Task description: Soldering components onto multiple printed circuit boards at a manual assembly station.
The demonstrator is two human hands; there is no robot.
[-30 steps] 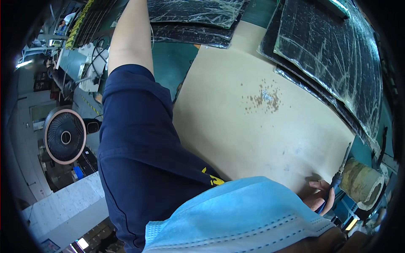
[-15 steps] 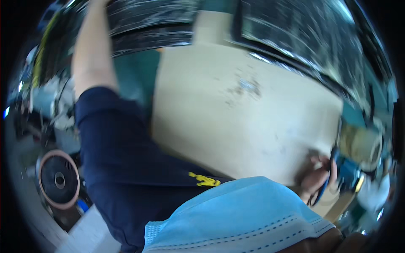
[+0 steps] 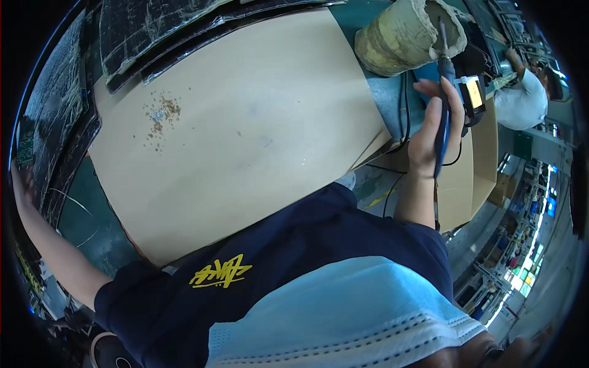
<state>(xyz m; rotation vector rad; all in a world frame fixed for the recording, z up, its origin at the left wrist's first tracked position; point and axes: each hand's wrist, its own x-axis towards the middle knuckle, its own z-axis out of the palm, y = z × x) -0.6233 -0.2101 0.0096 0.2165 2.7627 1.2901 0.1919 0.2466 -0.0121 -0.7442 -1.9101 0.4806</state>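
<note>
Swung round since the earlier frame: the whole view, plus the person's right hand (image 3: 427, 140), which had brought its blue-and-black, pen-shaped soldering iron (image 3: 443, 116) from beside the crusty tan cylinder to its mouth. Left hand now in view too.

Progress, as I judged it from nearby: iron up and gripped, board well apart from it, so no soldering under way just then. Crumbs looked like residue of work done; amount left, couldn't tell.

Far left, the left hand (image 3: 24, 187) was at the lower end of a small green circuit board (image 3: 26, 148), apparently touching; couldn't tell whether fingers were closed on it. Next, black flat slabs (image 3: 159, 34) in glossy, wrinkled clear film, stacked, straight-edged. Middle: smooth matte tan sheet (image 3: 215, 178), near-right corner creased, with gritty brown crumbs (image 3: 164, 113) and silvery flecks scattered at its left. Then the rough, flaky-rimmed hollow cylinder (image 3: 392, 44), lying on its side. Right hand narrow around the iron's slim handle; metal tip over the dark opening, inside or in front unclear. Further right, dark box with yellow panel (image 3: 473, 95), brown cardboard carton (image 3: 485, 162), co-worker in a pale top (image 3: 521, 101).
</note>
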